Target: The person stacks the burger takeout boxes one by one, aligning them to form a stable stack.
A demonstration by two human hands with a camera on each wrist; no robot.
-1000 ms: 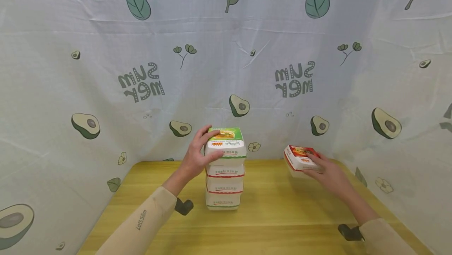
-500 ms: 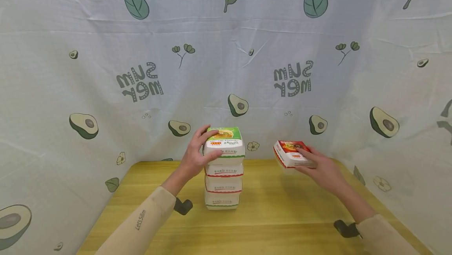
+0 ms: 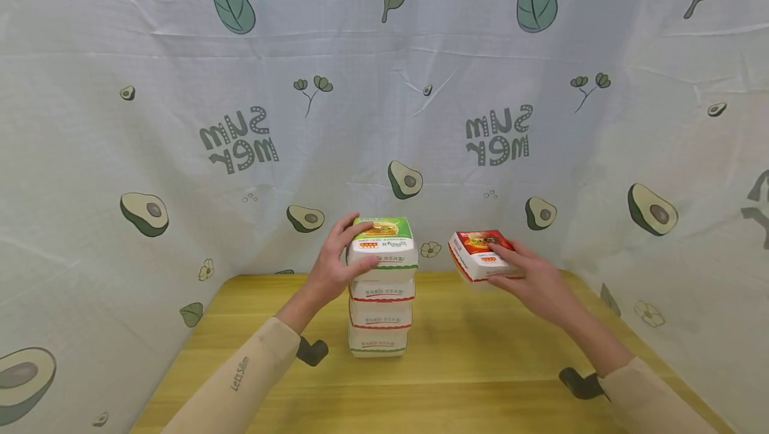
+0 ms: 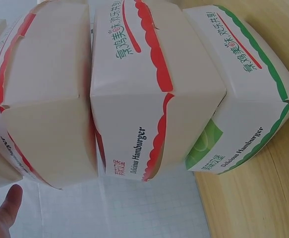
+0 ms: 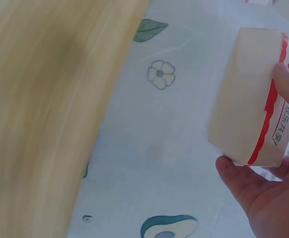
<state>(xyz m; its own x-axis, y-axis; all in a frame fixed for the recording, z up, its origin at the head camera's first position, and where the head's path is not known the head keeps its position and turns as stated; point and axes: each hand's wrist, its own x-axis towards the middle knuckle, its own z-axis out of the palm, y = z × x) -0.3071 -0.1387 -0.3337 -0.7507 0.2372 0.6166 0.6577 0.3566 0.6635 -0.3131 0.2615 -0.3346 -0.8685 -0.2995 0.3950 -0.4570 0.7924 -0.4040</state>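
Note:
A stack of several white paper hamburger boxes (image 3: 381, 317) stands on the table, slightly uneven. Its top hamburger box (image 3: 393, 254) has a green lid with a burger picture; my left hand (image 3: 340, 254) grips it from the left, thumb across its front, fingers over the lid and far side. In the left wrist view, lower boxes (image 4: 134, 89) with red and green scalloped edges fill the picture, and fingertips (image 4: 10, 203) show at the lower left. My right hand (image 3: 537, 284) holds a red-topped hamburger box (image 3: 480, 257), raised and tilted, right of the stack.
The wooden table (image 3: 480, 367) reaches back to a pale curtain (image 3: 360, 120) printed with avocados and leaves, which also closes both sides. Dark wrist-worn devices (image 3: 579, 384) show at both wrists.
My right hand has carried the red-topped box leftward and up, nearer the stack. The left hand stays on the top box, and the stack stands as before.

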